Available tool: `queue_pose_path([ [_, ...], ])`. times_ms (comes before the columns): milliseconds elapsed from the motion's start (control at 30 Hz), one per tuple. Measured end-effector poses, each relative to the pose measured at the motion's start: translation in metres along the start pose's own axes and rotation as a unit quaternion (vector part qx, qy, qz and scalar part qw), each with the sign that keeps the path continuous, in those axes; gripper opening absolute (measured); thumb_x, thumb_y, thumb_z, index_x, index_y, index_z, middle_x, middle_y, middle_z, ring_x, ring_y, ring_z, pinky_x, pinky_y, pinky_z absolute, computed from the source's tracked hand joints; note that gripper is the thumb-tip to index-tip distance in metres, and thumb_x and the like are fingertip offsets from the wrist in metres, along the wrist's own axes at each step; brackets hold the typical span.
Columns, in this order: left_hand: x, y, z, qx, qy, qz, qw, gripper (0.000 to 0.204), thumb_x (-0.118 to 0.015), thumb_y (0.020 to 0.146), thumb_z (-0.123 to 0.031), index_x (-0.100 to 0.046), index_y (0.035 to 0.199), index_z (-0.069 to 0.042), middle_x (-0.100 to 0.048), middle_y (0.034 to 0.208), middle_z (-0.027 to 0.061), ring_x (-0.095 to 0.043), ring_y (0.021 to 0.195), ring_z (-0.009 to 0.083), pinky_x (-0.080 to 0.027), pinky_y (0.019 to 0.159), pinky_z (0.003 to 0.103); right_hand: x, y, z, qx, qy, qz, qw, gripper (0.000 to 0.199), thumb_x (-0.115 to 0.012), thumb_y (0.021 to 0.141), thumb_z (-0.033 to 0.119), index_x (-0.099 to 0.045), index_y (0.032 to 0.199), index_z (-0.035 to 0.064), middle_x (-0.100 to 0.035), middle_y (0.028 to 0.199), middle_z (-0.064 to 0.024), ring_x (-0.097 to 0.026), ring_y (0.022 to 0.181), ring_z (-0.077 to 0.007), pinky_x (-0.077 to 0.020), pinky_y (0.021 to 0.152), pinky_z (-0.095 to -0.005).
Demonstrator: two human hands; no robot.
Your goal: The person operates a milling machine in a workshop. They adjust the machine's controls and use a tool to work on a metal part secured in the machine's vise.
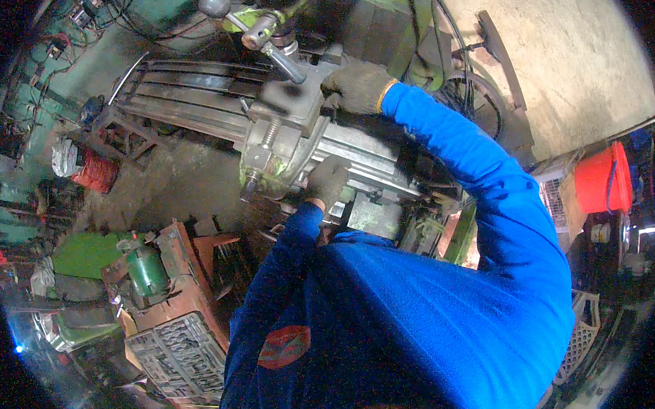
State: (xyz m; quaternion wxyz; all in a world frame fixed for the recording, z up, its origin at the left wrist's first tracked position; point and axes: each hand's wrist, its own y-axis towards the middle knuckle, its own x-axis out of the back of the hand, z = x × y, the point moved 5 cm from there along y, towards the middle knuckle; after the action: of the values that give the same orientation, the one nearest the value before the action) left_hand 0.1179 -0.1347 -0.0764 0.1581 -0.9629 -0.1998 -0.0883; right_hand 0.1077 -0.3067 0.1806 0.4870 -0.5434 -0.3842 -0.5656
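Observation:
A grey machine vise (284,122) with a thick screw (269,134) is mounted on the long slotted table (184,90) of a milling machine. Above it, the metal spindle (287,64) comes down close to the vise top. My right hand (359,87), in a dark work glove, is at the far right side of the vise with its fingers curled; what they hold, if anything, is hidden. Also gloved, my left hand (329,179) is low over the table's front edge, right of the vise screw. Its fingers are mostly hidden.
A ball-ended lever (215,5) juts out above the vise. At lower left, a green gas canister (146,269) stands on a rusty cabinet beside an open socket set case (177,357). A red bucket (602,179) is at far right. Cables (455,38) hang beyond my right arm.

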Motion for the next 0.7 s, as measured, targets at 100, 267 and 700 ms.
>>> queue_pose_path([
  [100,-0.007,0.017,0.029,-0.064,-0.039,-0.007,0.997,0.027,-0.063,0.101,-0.020,-0.078,0.119,-0.008,-0.079,0.110,0.0127,-0.075,0.103,0.0261,-0.058,0.096,0.040,-0.027,0.010,-0.022,0.036,0.008,-0.022,0.999,0.030,-0.074,0.102,0.035,-0.081,0.124,0.0153,-0.080,0.114,-0.0198,-0.076,0.110,-0.0425,-0.0605,0.093,-0.0539],
  [267,0.001,-0.003,-0.008,-0.127,0.122,-0.061,0.982,0.025,-0.064,0.100,-0.021,-0.079,0.116,-0.009,-0.079,0.107,0.0119,-0.075,0.100,0.0245,-0.058,0.094,0.039,-0.038,0.009,-0.020,0.029,0.024,-0.051,0.998,0.035,-0.068,0.105,0.041,-0.081,0.122,0.0128,-0.080,0.115,-0.0202,-0.076,0.109,-0.0436,-0.0601,0.095,-0.0551],
  [700,-0.010,0.026,0.041,-0.211,0.119,-0.044,0.969,0.025,-0.064,0.101,-0.020,-0.078,0.120,-0.010,-0.081,0.110,0.0134,-0.077,0.102,0.0266,-0.059,0.093,0.042,-0.026,0.006,-0.017,0.109,0.007,-0.027,0.994,0.024,-0.073,0.099,0.025,-0.080,0.118,0.0125,-0.079,0.112,-0.0204,-0.075,0.106,-0.0442,-0.0603,0.090,-0.0543],
])
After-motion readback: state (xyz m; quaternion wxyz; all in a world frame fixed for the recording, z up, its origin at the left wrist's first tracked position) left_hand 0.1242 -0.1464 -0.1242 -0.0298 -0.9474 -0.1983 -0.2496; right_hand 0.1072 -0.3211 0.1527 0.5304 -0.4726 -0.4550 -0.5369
